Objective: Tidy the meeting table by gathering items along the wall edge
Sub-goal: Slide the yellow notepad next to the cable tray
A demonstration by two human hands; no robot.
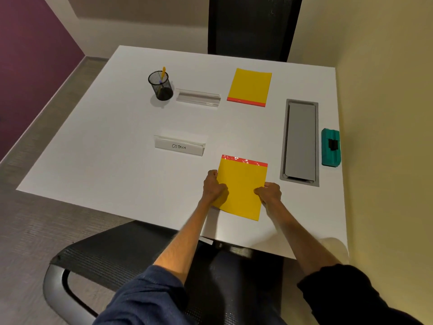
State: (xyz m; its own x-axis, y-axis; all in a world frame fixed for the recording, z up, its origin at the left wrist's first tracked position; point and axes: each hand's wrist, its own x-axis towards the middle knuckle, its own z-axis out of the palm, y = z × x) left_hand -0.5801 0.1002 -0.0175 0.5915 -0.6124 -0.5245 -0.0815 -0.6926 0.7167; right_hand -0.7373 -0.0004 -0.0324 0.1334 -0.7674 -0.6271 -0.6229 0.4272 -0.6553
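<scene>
A yellow notepad with a red top strip [241, 184] lies near the front of the white table [105, 160]. My left hand [214, 186] grips its left edge and my right hand [269, 192] grips its right edge. A second yellow notepad [250, 86] lies farther back. A clear name stand marked "OSTRICH" [179, 146] sits mid-table, and another clear stand [198, 97] lies beside a black mesh pen cup [161, 85] holding a yellow pen. A teal whiteboard eraser [330, 147] rests against the right wall.
A grey cable hatch [300, 141] is set into the table between the notepads and the cream wall [379, 113] on the right. One black chair [253, 26] stands at the far side, another [112, 254] right below me at the front edge.
</scene>
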